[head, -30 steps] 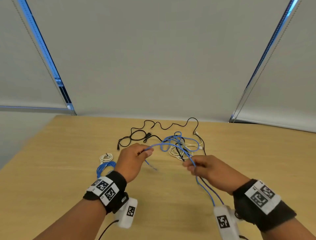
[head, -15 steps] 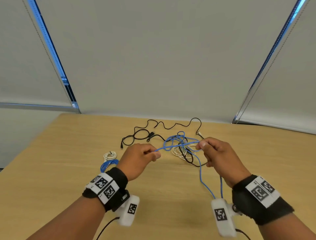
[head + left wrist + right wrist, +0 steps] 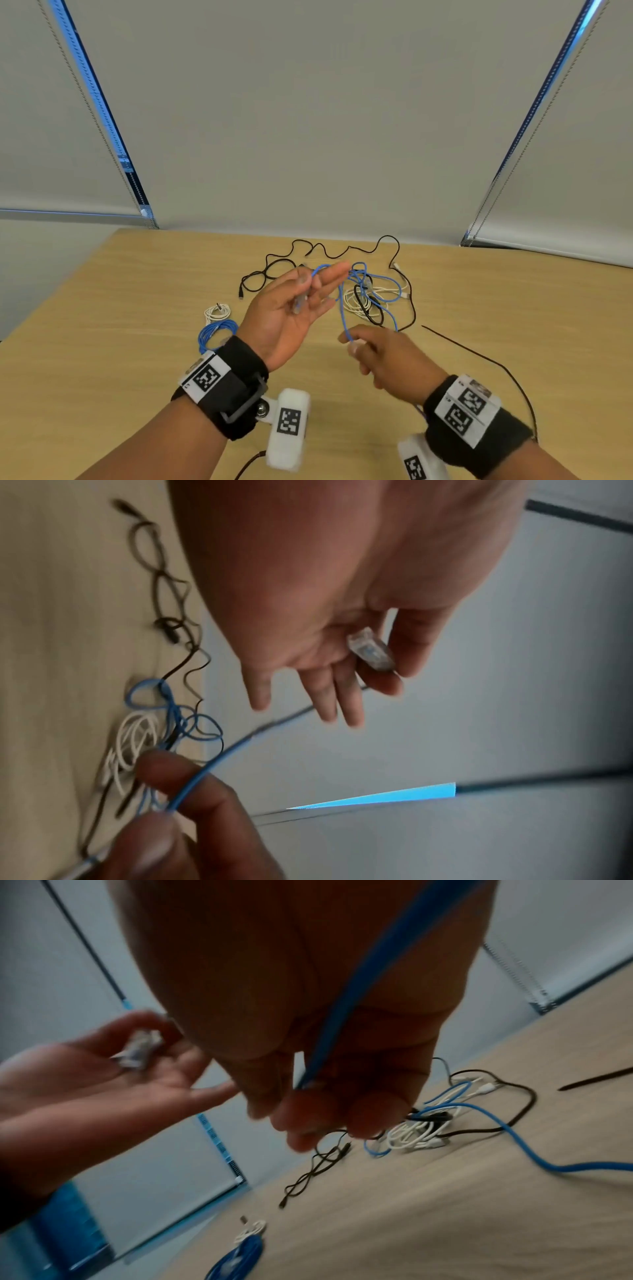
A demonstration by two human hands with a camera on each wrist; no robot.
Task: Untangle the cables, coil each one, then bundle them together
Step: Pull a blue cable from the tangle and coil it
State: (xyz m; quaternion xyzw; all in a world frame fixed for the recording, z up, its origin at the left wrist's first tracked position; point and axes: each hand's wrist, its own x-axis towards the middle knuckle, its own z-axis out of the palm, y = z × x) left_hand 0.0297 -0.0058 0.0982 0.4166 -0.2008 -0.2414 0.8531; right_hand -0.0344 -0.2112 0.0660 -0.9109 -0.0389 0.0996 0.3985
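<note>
Left hand (image 3: 291, 315) now upturned pinching blue cable (image 3: 342, 308) plug; right hand (image 3: 387, 356) dropped, pinching it.

the table (image 3: 137, 342) looks like pale wood with a matt, fine-grained finish. the blue cable (image 3: 342, 308) has a smooth matt jacket and a clear, glossy plastic plug (image 3: 371, 653). the wrist bands (image 3: 236, 387) look like black cloth.

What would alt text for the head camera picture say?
Two hands hold a blue cable above a wooden table: the left hand pinches its clear plug, the right hand pinches the cable lower down. A tangle lies behind.
</note>
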